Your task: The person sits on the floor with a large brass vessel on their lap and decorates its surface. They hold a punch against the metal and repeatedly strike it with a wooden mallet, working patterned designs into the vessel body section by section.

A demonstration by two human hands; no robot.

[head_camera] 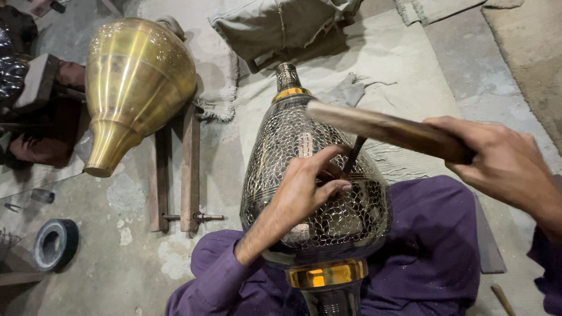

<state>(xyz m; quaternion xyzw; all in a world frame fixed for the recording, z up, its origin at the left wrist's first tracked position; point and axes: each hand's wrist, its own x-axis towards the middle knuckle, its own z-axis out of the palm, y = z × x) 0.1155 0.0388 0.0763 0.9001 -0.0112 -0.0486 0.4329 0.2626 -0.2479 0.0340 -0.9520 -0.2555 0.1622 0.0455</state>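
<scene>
On the concrete floor (134,246), left hand (301,187) pinches a chisel (354,155) against the engraved vase (316,175); right hand (503,164) grasps a wooden mallet (386,130).

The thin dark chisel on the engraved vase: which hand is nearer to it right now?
Left. The left hand pinches the chisel against the engraved vase. The right hand is off to the side, gripping a wooden mallet above the chisel.

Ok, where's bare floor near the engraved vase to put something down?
Bare concrete lies left of the engraved vase, between the wooden stand and the purple-clad knee. More floor is open between the black ring and that stand. It is crowded over the vase: left hand with chisel, right hand with wooden mallet.
</scene>
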